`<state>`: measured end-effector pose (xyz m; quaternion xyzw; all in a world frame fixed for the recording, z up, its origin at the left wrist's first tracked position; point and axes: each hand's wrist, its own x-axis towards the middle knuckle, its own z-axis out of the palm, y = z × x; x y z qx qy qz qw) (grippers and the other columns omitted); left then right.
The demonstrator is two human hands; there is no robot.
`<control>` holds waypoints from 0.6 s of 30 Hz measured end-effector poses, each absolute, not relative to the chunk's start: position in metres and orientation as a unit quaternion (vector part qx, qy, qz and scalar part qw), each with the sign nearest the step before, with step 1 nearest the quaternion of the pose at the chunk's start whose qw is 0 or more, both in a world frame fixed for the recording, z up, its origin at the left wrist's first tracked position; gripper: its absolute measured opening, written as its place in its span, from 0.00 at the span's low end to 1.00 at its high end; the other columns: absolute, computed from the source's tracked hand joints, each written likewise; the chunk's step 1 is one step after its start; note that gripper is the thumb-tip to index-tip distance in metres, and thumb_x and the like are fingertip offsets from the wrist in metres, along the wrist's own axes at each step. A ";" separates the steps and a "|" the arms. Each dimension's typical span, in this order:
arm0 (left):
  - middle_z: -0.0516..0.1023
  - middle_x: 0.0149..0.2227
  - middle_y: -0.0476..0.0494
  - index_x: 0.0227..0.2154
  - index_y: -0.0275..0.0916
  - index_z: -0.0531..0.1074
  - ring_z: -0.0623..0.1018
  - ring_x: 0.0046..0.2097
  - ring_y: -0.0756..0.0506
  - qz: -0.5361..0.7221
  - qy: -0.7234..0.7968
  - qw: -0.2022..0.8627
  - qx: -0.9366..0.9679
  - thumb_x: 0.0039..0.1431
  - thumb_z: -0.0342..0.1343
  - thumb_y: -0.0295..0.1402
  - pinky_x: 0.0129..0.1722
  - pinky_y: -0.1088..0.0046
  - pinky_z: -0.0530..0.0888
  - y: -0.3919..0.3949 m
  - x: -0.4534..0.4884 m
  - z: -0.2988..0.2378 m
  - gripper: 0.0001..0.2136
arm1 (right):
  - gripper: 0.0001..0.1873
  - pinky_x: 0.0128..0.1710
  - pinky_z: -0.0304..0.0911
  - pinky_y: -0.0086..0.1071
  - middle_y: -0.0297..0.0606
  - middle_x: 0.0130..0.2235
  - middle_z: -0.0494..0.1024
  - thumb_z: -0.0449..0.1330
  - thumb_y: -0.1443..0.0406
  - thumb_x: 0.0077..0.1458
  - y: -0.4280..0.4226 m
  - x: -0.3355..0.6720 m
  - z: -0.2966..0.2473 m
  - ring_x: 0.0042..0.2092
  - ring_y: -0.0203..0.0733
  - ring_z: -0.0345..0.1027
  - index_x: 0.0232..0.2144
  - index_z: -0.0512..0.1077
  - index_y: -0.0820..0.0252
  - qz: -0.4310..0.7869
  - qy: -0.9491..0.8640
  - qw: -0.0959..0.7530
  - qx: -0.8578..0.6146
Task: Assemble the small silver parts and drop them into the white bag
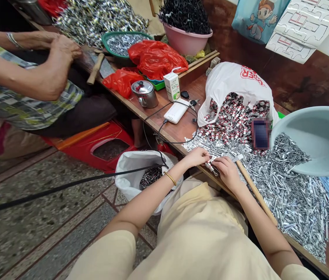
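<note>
Overall, wooden table runs diagonally across the view. Loose silver metal pieces spread in a broad heap over its right part. Pale basin sits tilted at the heap's far side, more pieces at its mouth. White plastic bag, beyond the hands, gapes open; red-and-silver fittings lie inside and before it. Hammer lies beside the right forearm. Right hand: fingers curled; clamped or not, cannot tell. Left hand: fingertips bunched together, hold likewise unclear. Small metal part: at the table edge, between both hands
</note>
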<state>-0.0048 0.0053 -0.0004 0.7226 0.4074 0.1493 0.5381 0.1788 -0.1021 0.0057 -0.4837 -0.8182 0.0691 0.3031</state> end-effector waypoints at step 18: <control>0.70 0.20 0.52 0.20 0.36 0.71 0.70 0.25 0.51 0.148 0.391 0.553 0.721 0.49 0.53 0.31 0.27 0.79 0.65 0.007 -0.004 0.001 0.06 | 0.19 0.46 0.57 0.38 0.43 0.50 0.76 0.53 0.77 0.59 -0.111 0.167 0.023 0.49 0.48 0.59 0.45 0.77 0.57 -0.035 -0.816 0.098 -0.569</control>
